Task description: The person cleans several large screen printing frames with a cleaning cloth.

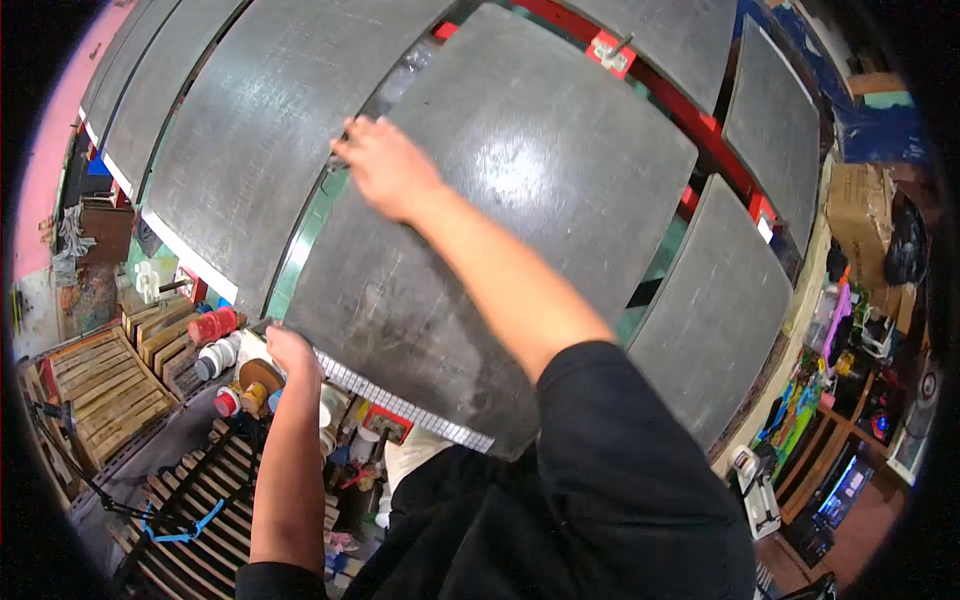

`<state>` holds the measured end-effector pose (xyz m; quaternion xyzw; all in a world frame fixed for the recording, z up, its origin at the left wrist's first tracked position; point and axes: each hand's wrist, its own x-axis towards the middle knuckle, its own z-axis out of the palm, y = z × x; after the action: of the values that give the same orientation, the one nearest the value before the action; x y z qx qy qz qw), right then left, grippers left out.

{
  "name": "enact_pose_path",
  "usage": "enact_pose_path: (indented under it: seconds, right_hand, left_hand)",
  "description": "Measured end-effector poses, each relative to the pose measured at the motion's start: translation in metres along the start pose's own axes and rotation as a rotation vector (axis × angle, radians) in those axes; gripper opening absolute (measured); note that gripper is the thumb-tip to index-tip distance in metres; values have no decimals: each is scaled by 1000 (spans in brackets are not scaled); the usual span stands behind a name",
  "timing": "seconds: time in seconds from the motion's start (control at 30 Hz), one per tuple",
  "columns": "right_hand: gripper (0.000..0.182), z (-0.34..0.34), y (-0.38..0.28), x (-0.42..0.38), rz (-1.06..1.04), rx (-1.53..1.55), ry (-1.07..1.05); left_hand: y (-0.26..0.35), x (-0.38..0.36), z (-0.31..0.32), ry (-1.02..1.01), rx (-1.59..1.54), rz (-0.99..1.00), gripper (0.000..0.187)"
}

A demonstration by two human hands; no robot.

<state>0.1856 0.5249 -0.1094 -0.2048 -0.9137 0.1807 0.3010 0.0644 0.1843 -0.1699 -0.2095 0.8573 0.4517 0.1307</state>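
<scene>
A dark grey flat board (520, 200) with rounded corners lies in front of me, scuffed and shiny with reflected light. A strip of small white squares (400, 405) runs along its near edge. My left hand (292, 352) is closed at the board's near left corner, its fingers partly hidden. Reaching across the board, my right hand (388, 170) has its fingers curled over the left edge, beside a small metal piece (337, 163). The fingertips are partly out of sight.
More grey boards (250, 130) stand in rows on both sides and behind, over a red metal frame (705, 140). Below left are a slatted wooden rack (110, 385), jars (215, 325) and dark slats (190, 510). A cardboard box (860, 205) and cluttered shelves stand right.
</scene>
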Motion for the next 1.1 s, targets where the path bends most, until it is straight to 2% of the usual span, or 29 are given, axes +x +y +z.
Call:
enact_pose_path:
  seconds: [0.03,0.07,0.1,0.17,0.2,0.23,0.3,0.33,0.4,0.47,0.57,0.6,0.67,0.77,0.8,0.87,0.97,1.0,1.1]
  right_hand:
    - [41,-15,11,-10,1,13,-68]
    - [39,-31,36,-25,45,-78,94]
    - [37,-63,66,-34,116,-73,136]
    - [35,-123,130,-69,252,-245,188]
    - [37,-153,148,-90,375,-395,187]
    - [38,-171,180,-120,506,-382,218]
    - [43,-210,202,-168,692,-483,184]
    - [46,-216,197,-190,781,-555,200]
    - [49,-207,152,-224,782,-476,206]
    - [50,-191,60,-254,690,-415,136]
    - [54,-182,-74,-303,631,-249,-99]
    - [54,-184,-95,-322,623,-189,-208]
    - [55,-200,-69,-324,525,-172,-253]
    - [49,-207,38,-282,530,-294,37]
    - [48,-214,76,-265,597,-330,139]
    - [48,-227,149,-243,720,-394,205]
    - [48,-216,115,-250,715,-407,190]
    - [49,-206,85,-267,617,-398,139]
    - [49,-182,-54,-304,532,-285,-105]
  left_hand:
    - [6,-7,-2,4,70,27,50]
    - [9,-11,0,6,128,49,50]
    - [6,-7,4,6,4,-13,51]
    - [13,-19,5,27,29,-1,50]
    - [15,-22,5,45,51,25,50]
    - [6,-15,2,14,136,112,48]
    - [8,-20,0,15,123,110,47]
    - [9,-22,2,7,115,127,46]
    - [8,-20,7,52,152,140,43]
    - [12,-25,8,71,65,94,41]
    - [12,-25,9,77,61,62,40]
    - [9,-21,9,64,57,73,41]
    - [-3,-8,8,36,98,90,43]
    - [2,-9,5,9,116,77,46]
    - [1,-8,4,9,133,79,46]
    - [3,-3,8,37,117,43,46]
    - [20,-23,8,70,136,58,49]
    - [19,-24,8,77,131,75,50]
    - [25,-27,8,78,163,49,51]
